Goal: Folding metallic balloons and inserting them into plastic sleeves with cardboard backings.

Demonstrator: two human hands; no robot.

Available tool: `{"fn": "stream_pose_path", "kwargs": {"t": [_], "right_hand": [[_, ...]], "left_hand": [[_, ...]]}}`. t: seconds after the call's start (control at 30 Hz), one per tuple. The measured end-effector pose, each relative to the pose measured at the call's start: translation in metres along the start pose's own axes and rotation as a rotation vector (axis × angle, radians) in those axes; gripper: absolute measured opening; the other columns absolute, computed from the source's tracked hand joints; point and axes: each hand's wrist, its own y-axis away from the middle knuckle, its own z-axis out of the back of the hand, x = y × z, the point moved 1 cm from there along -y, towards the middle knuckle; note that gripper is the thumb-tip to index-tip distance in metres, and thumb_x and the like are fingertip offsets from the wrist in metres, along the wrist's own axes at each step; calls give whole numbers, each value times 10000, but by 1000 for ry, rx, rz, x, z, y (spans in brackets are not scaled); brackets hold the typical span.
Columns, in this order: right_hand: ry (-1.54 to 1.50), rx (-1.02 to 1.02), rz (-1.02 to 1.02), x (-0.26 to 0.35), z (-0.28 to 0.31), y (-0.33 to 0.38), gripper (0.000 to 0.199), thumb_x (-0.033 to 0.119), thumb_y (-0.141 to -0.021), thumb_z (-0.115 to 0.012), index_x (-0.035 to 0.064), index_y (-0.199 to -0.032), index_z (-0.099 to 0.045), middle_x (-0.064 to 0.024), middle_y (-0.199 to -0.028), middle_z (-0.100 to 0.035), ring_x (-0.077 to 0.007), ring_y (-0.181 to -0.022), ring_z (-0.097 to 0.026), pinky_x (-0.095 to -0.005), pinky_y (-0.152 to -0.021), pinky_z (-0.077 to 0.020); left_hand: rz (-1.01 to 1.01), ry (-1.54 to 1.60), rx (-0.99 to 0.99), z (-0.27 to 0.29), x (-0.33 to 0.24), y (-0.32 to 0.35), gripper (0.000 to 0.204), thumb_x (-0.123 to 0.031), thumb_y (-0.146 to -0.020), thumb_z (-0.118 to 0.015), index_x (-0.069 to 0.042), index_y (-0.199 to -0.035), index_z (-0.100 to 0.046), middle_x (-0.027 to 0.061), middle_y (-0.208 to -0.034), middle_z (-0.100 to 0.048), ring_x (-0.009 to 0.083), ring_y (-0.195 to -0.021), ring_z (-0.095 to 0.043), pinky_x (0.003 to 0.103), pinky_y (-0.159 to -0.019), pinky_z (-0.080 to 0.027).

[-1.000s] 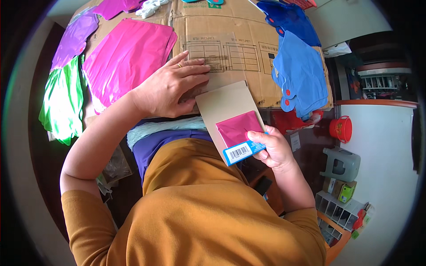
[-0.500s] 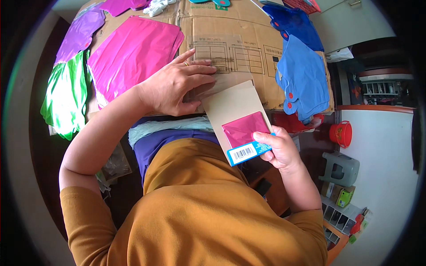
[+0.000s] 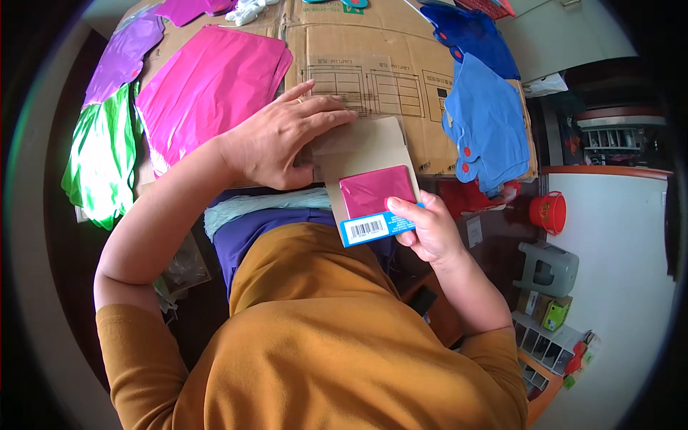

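Note:
My right hand [image 3: 423, 226] pinches the lower edge of a beige card [image 3: 365, 147] between thumb and fingers. This card has a blue strip with a barcode at its near end, and a folded pink foil packet [image 3: 376, 190] lies on it. My left hand [image 3: 283, 136], a ring on one finger, rests with fingers stretched over a clear plastic bag [image 3: 326, 140] on the cardboard. Its thumb stands apart from the fingers. The card's far end reaches the bag beside my left fingers; whether it is inside the bag I cannot tell.
A large cardboard surface [image 3: 387, 43] spans the table. Flat pink foil [image 3: 208, 86] lies at left, with purple foil [image 3: 118, 68] and green foil [image 3: 100, 158] hanging over the edge. Light blue foil [image 3: 487, 122] and dark blue foil [image 3: 476, 39] lie at right. A red bucket [image 3: 548, 213] stands beyond.
My right hand has moved the card left and slightly away from me, bringing its far end closer to my left fingers. My left hand has barely shifted.

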Motion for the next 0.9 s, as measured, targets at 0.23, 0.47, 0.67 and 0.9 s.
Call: {"fn": "stream_pose_path", "kwargs": {"t": [0.23,0.47,0.67,0.9], "right_hand": [[-51,-6,86,-11,-3,-9,162,179,-872,-693,42,-917,-621,-10,-750,-610,-41,-510,-489,-190,-402,-373],[-35,-50,188,-23,-7,-6,173,199,-878,-691,40,-843,-630,-7,-701,-595,-47,-490,-474,-200,-399,-368],[-17,-24,179,-27,-8,-17,171,168,-896,-673,29,-984,-628,-18,-760,-609,-29,-485,-459,-177,-390,-356],[-92,-50,231,-27,-12,-16,214,184,-864,-706,15,-951,-607,-24,-781,-607,-61,-554,-523,-198,-405,-392]], "left_hand": [[-28,48,-14,-11,-7,-14,656,-171,-615,-686,22,-1230,-565,193,-1184,-492,369,-1169,-461,447,-1031,-372],[-31,125,-150,-20,-16,-1,638,-139,-654,-673,22,-1257,-541,205,-1219,-505,375,-1144,-509,436,-1002,-420],[-45,121,-130,-20,-15,-1,557,-113,-633,-698,-3,-1172,-613,194,-1172,-552,372,-1153,-523,433,-985,-440],[-49,39,-115,-20,-25,2,492,-75,-638,-722,-6,-1117,-630,156,-1086,-600,338,-1090,-572,457,-1007,-435]]}}
